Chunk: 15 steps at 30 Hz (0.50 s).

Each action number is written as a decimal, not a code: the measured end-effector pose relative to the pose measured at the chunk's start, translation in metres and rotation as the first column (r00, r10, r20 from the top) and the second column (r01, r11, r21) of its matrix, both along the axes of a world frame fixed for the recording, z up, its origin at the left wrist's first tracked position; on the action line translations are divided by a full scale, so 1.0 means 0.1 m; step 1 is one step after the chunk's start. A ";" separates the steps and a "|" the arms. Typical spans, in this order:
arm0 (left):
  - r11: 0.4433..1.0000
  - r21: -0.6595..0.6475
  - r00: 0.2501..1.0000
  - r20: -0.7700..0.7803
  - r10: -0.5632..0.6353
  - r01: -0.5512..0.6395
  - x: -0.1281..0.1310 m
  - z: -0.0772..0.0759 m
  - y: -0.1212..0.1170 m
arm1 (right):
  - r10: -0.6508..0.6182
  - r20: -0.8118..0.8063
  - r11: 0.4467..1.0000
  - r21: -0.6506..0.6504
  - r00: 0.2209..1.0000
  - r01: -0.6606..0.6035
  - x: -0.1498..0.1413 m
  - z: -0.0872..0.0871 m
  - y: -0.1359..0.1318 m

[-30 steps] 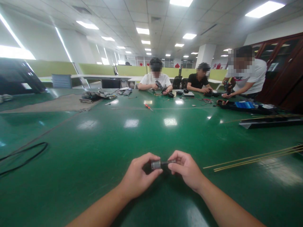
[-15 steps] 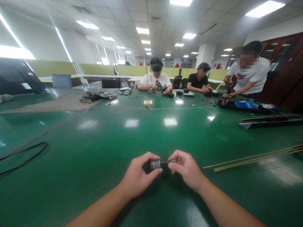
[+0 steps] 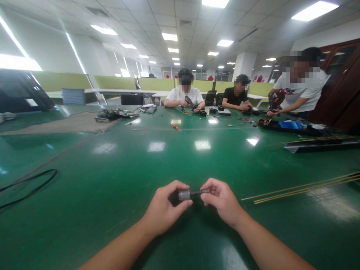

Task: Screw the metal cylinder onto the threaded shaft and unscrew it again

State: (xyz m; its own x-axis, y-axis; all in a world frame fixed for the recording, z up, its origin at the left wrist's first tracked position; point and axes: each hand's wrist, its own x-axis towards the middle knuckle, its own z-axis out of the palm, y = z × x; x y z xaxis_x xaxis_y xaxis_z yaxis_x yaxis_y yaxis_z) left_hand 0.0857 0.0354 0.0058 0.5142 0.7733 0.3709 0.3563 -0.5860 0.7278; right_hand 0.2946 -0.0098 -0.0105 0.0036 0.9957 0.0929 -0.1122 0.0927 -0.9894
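Between the thumb and forefinger of my left hand (image 3: 166, 204) is a short grey metal cylinder (image 3: 184, 194), lying level above the table. A thin dark shaft (image 3: 195, 194) runs out of its right side. The fingertips of my right hand (image 3: 221, 197) pinch the far end of that shaft, where a small grey piece shows, partly covered by the fingers. The exact kind of this part is not clear. Both hands are close together over the green table (image 3: 135, 165).
Thin brass-coloured rods (image 3: 303, 188) lie to the right, and a black cable (image 3: 33, 187) loops at the left. Farther off are a red screwdriver (image 3: 176, 127), a heap of parts (image 3: 115, 113) and a dark metal channel (image 3: 320, 144). Three people work across the table.
My hands stay nearly still, with the metal cylinder a touch farther left. The person standing at the far right has shifted to the right.
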 end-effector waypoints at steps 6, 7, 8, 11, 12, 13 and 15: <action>1.000 -0.019 1.000 -0.021 -0.004 0.004 -0.01 0.02 -0.01 | -0.014 0.001 1.000 -0.004 1.000 0.014 0.00 0.01 0.00; 1.000 -0.020 1.000 -0.019 -0.005 0.005 -0.01 0.01 -0.01 | -0.015 0.000 1.000 -0.003 1.000 0.015 0.00 0.01 0.00; 1.000 -0.019 1.000 -0.016 -0.004 0.004 -0.01 0.01 0.00 | -0.016 0.001 1.000 -0.002 1.000 0.016 0.00 0.01 0.00; 1.000 -0.015 1.000 -0.014 0.000 0.000 0.00 0.01 0.00 | -0.018 0.011 1.000 -0.004 1.000 0.018 0.01 0.02 -0.01; 1.000 -0.014 1.000 -0.014 0.002 -0.002 0.00 0.01 0.00 | -0.019 0.014 1.000 -0.005 1.000 0.019 0.01 0.02 -0.01; 1.000 -0.014 1.000 -0.015 0.002 -0.002 0.00 0.01 0.01 | -0.020 0.017 1.000 -0.007 1.000 0.020 0.01 0.02 -0.01; 1.000 -0.016 1.000 -0.018 0.003 -0.003 0.00 0.01 0.01 | -0.023 0.017 1.000 -0.011 1.000 0.024 0.00 0.02 -0.01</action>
